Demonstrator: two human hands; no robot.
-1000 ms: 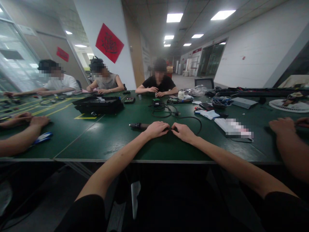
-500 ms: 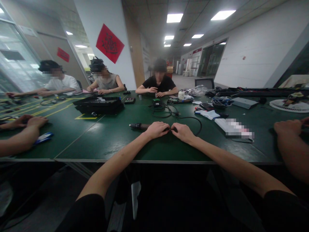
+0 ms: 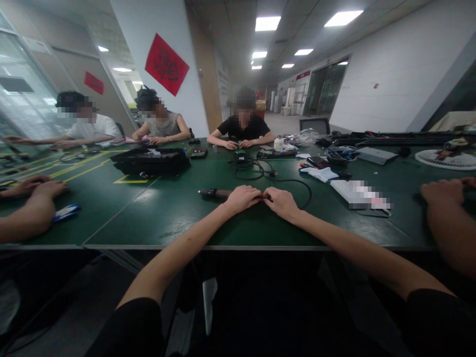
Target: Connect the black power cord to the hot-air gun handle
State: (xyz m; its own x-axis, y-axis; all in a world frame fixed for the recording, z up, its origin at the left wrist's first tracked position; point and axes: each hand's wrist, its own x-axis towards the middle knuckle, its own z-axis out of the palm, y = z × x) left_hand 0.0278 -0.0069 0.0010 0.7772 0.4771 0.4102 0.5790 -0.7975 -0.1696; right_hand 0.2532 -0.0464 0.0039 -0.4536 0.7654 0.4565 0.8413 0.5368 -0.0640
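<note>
Cylindrical dark tool [image 3: 219, 194] lies approx. parallel to front edge of bench [image 3: 126, 218], metal tip [image 3: 201, 192] facing L. L hand [image 3: 243, 199] curls over its R end; R hand [image 3: 281, 203] pinches a small dark bit [image 3: 267, 197] (too tiny to ID) just beside.

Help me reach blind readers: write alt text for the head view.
The left hand, close beside the right hand, covers part of a dark cylindrical tool on a green table. A person in black sits opposite.

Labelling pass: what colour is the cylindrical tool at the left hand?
The tool: black front, brownish-grey body; head view.
</note>
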